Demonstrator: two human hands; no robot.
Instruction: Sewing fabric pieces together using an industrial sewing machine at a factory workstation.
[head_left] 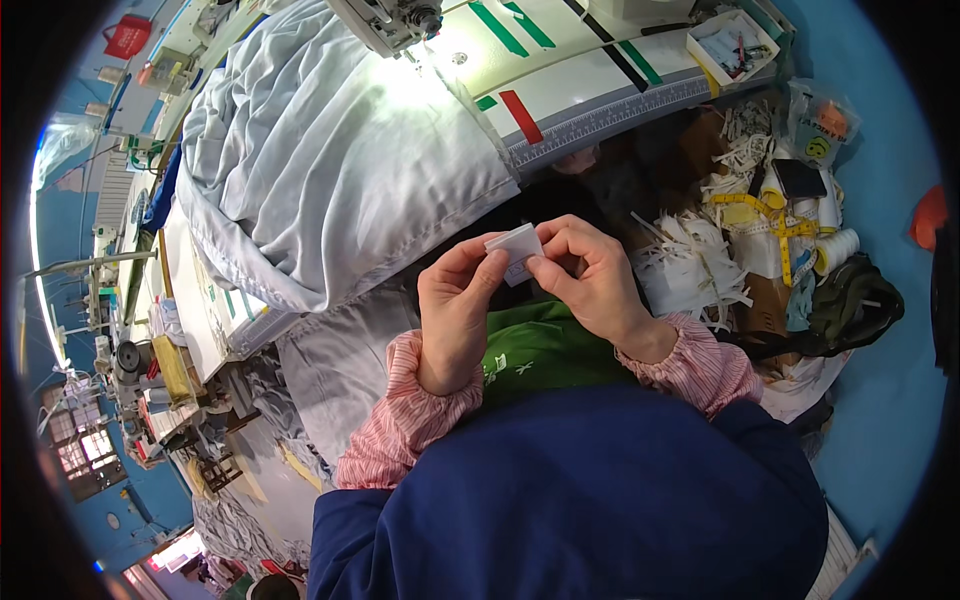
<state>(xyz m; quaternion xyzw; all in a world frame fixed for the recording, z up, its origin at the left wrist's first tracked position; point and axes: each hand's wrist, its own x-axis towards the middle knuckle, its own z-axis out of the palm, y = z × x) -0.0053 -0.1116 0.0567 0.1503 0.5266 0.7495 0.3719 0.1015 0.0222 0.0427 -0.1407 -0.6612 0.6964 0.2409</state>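
Above my green apron, both hands pinch a small white folded label [514, 248] from its two sides. My left hand [455, 300] has thumb and fingers closed on its left edge. On the opposite edge, my right hand [592, 277] grips with the thumb in front and the fingers curled behind. Faint print shows on the label's lower part. Beyond my hands, a large light grey cloth [390, 190] lies bunched over the sewing table, its hem near the front edge. The sewing machine head [392, 25] stands over that cloth with its lamp lit.
A grey ruler strip [610, 122] runs along the table's front edge. At the far right sits a white tray [733, 48] of small tools. Below it are white fabric strips [690, 262], a yellow tape measure [785, 225], thread spools [836, 250] and a dark cloth bag [855, 305].
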